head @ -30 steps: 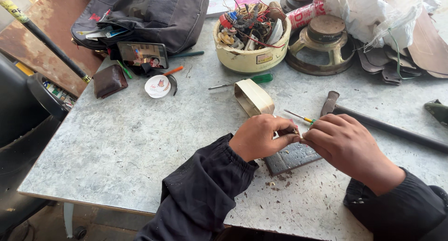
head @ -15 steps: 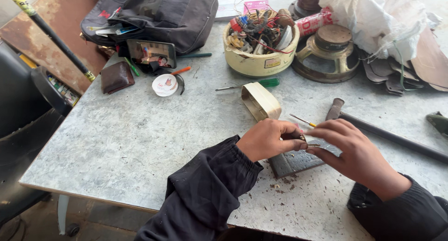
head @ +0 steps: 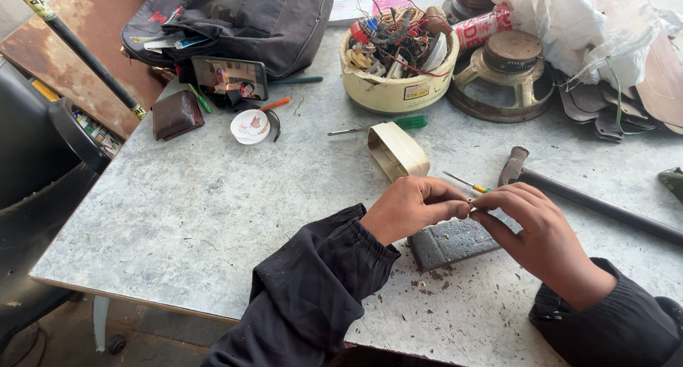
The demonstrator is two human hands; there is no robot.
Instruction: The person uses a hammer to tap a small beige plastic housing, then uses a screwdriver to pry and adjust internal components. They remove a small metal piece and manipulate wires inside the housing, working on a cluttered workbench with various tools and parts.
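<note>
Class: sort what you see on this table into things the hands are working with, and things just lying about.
In use: left hand and right hand, fingertips pinched together over the dark slab.

Lying about: hammer, green screwdriver, cream housing, bowl of wires, phone, wallet, bag.

— We see a matt, mottled grey tabletop (head: 185, 217), stone-like and gritty with crumbs near six o'clock.

— And at twelve o'clock we note a glossy cream plastic tub (head: 395, 89), a dull rusty metal speaker frame (head: 501, 82) and a soft black cloth bag (head: 242, 18).
</note>
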